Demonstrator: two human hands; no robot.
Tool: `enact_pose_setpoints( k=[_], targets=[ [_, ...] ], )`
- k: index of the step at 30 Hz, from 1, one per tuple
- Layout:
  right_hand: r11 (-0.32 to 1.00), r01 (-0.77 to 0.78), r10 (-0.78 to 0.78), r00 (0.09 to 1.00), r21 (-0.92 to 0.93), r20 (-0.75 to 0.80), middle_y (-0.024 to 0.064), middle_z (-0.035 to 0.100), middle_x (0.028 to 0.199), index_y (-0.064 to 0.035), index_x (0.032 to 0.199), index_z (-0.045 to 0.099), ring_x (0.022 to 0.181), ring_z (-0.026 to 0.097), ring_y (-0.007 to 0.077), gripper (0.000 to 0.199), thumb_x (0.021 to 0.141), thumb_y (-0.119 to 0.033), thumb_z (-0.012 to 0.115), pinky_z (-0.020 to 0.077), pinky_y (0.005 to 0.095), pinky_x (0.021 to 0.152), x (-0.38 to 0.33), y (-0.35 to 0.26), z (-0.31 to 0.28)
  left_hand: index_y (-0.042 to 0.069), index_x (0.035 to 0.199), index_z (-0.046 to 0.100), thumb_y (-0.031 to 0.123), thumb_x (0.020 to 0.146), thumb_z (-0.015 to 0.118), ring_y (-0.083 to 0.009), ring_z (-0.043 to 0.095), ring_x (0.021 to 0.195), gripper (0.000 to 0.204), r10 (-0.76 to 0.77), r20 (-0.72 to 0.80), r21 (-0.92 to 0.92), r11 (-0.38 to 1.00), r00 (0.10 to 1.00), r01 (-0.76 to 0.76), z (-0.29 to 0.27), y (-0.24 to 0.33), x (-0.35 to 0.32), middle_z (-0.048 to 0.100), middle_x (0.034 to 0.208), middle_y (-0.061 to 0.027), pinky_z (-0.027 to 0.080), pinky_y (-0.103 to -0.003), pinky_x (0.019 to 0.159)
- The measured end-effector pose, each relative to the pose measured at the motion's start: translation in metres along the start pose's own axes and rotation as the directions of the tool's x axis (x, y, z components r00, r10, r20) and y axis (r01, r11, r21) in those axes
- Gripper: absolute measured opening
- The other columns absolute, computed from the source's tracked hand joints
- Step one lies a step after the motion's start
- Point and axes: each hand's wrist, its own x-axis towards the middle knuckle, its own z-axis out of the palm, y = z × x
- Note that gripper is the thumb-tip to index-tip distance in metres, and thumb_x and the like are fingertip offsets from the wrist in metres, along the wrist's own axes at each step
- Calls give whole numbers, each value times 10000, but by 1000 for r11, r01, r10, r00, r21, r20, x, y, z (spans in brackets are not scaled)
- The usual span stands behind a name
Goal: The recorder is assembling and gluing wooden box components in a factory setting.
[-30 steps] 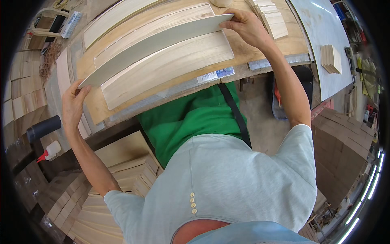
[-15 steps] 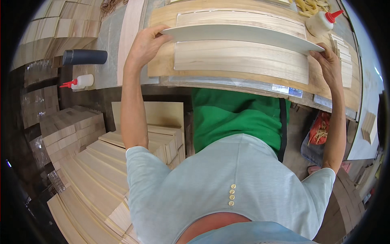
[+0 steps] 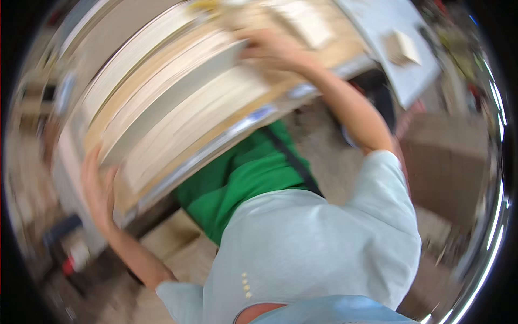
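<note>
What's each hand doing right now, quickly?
Left hand: thumb and fingers apart by the grey strip; too blurred to tell if it grips.
Right hand: closed, holding the grey strip's right end.

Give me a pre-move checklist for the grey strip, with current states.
1. Right hand on the strip's right end: ok, thumb and fingers pinch the grey strip.
2. Left hand gripping the other end: cannot tell; fingers are around it, contact is blurred.
3. Pale board on the near side of the strip: ok.
4. White bottle clear of the strip: ok, off at lower left.
5. View sharp enough to check edges: not ok, motion blur.
6. Strip lying flat: cannot tell.
</note>
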Motion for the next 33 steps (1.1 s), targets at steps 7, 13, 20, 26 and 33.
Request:
enact_pose_setpoints(
  k=[7,13,20,26,33],
  targets=[
    [999,34,-34,997,7,-74,105,610,768,-65,1058,616,768,594,233,253,817,-131,655,458,362,712,-5,-2,-4,59,1175,580,102,829,633,-342,585,1009,353,303,-57,-22,952,951,-305,43,110,56,618,1096,-168,452,-397,861],
    [994,30,28,846,101,-532,88,646,1098,-27,1152,592,975,629,170,333,853,-154,663,494,287,869,-47,27,-48,41,1036,618,120,846,606,-360,612,874,206,235,-59,-35,971,970,-238,53,117,59,641,934,-182,477,-410,749],
    [825,-487,212,737,-286,-642,245,529,1277,42,1352,407,1156,535,331,833,736,-388,765,419,403,980,-84,109,-78,48,990,610,124,855,593,-352,600,817,156,256,-81,-77,962,963,-262,52,115,59,630,879,-159,461,-420,682],
    [804,-492,127,692,-335,-711,257,586,1142,77,1249,489,1039,583,334,662,766,-304,734,454,378,921,-82,126,-78,49,984,598,145,859,591,-345,604,821,157,277,-96,-64,957,956,-284,55,113,63,636,867,-149,461,-426,675],
    [891,-134,357,797,434,-487,126,659,906,48,1140,572,762,625,147,388,834,-176,654,518,280,684,-99,9,-36,56,978,592,184,861,591,-334,614,819,174,265,-77,-54,961,961,-270,58,109,65,647,864,-137,464,-429,671]
  ],
)
